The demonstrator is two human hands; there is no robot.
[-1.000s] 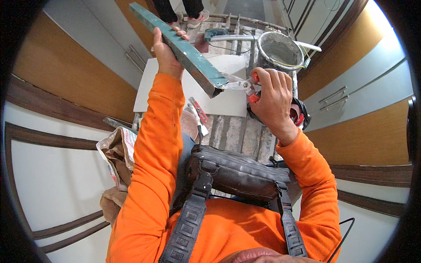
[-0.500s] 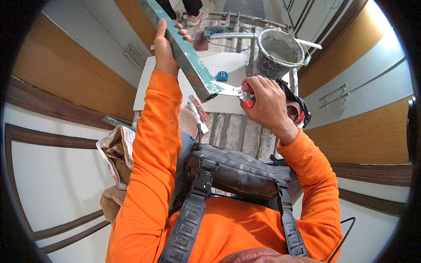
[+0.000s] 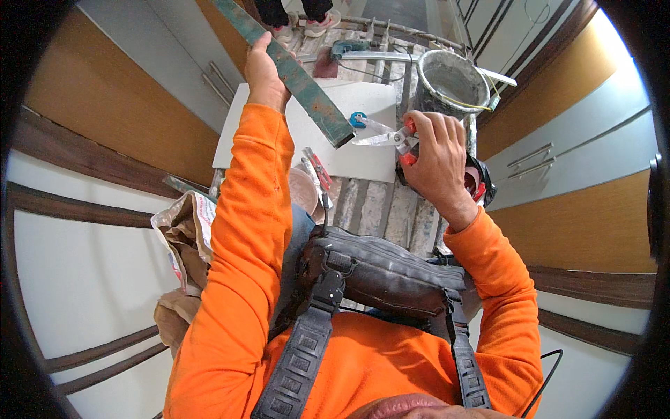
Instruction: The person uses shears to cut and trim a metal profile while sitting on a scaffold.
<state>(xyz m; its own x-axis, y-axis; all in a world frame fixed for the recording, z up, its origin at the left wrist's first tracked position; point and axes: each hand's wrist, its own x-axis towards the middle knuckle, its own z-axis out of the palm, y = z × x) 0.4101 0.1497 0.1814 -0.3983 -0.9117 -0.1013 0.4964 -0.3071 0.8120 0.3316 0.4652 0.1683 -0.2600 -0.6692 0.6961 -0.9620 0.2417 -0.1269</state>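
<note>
My left hand [image 3: 264, 70] grips a long green straightedge bar [image 3: 300, 77] and holds it raised, slanting from the upper left down toward the middle. My right hand [image 3: 436, 157] is closed on the red handle of a steel trowel [image 3: 380, 136], whose blade points left and sits just under the bar's lower end. Both sleeves are orange. Below the hands lies a white tile [image 3: 349, 126] on a scaffold platform of planks [image 3: 391, 202].
A grey mortar bucket [image 3: 450, 80] stands at the platform's far right. A blue drill [image 3: 345, 47] and another person's feet [image 3: 307, 21] are at the far end. A paper sack [image 3: 185, 230] sits on the left. Wood and grey cabinet doors [image 3: 558, 160] flank both sides.
The green bar has swung higher and further away, its near end lifting. My right hand has moved the trowel along beneath the bar's end.
</note>
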